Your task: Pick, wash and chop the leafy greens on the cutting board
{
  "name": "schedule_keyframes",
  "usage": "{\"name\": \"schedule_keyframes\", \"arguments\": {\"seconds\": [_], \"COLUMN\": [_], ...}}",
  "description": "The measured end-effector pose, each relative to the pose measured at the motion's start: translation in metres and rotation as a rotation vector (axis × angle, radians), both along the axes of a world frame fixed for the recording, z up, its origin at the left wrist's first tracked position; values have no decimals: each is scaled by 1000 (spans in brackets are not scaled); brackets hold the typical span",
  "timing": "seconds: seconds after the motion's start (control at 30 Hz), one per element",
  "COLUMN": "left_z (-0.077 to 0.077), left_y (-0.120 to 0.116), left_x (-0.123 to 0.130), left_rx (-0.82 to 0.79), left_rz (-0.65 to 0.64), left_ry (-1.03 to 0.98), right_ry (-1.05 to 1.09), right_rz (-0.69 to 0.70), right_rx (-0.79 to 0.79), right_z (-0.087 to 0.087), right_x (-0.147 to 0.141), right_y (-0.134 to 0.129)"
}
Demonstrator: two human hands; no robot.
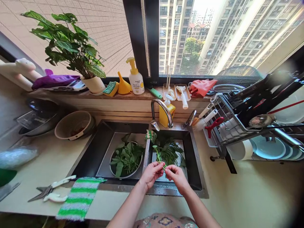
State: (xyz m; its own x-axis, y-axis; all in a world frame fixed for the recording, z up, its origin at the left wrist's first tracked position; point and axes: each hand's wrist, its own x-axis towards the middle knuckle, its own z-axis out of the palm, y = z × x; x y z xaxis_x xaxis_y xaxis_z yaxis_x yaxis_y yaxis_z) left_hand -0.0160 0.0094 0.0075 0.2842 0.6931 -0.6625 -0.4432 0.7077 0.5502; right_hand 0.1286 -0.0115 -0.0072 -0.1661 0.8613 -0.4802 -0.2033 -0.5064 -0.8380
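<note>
Left hand (152, 175) and right hand (177, 178) pinching a green stem (156, 152) over the right basin (195, 161)

From where I'm standing, both hands are grasping the stem between thumbs and fingertips. Its upper end is pointing away toward the tap (167, 109), while the curled fingers are hiding its lower part; I can't tell whether they are holding one stem or several. Just beyond, a pile of leafy greens (170, 152) is lying in the right basin, the hands covering some of its near side. A second heap of greens (128, 157) is filling a round bowl (123, 177) in the left basin (101, 164), leaving only parts of the rim showing. A patterned garment (163, 221) is running out of sight at the bottom.

The tap is standing in front of a yellow bottle (163, 117) and blocking part of it. White-handled shears (49, 190) are resting on the desk (48, 158) beside a striped cloth (78, 197). Farther back, a colander (68, 123) is holding something brownish I can't make out, and a clear plastic bag (17, 157) is getting cut off at the left. A wire dish rack (229, 131) is crowding the right side, its dark-handled utensils (263, 93) blurring together.

On the sill, a white pump bottle (137, 83) is showing "FRUIT" and "FRESH"; the smaller line above is defying my eyes.
</note>
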Motion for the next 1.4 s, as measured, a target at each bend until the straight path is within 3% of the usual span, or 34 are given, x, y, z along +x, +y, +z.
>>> {"name": "schedule_keyframes", "arguments": {"seconds": [0.1,0.2,0.33,0.43,0.5,0.7,1.0,1.17,1.27,1.4], "left_z": [0,1,1,1,2,8,16,16,13,8], "left_y": [-1,-3,-5,-6,-6,-5,-7,-15,-22,-27], "left_x": [0,3,8,7,4,-3,1,-2,-9,-18], "left_rx": [14,52,116,134,100,76,122,140,125,65], "left_rz": [-5,15,55,-3,-56,-172,-252,-430,-537,-533], "left_ry": [-19,10,163,172,120,41,131,141,86,37], "right_ry": [89,36,-204,-298,-302,-142,-180,-28,144,228], "right_rz": [0,-38,-70,41,100,67,-187,-404,-563,-694], "right_rx": [-74,-67,164,348,390,231,192,119,26,100], "right_z": [0,-3,-6,-3,1,8,0,-9,-13,-7], "right_x": [2,3,3,5,6,2,-10,-10,12,64], "right_y": [2,3,3,2,2,1,-1,13,36,71]}}
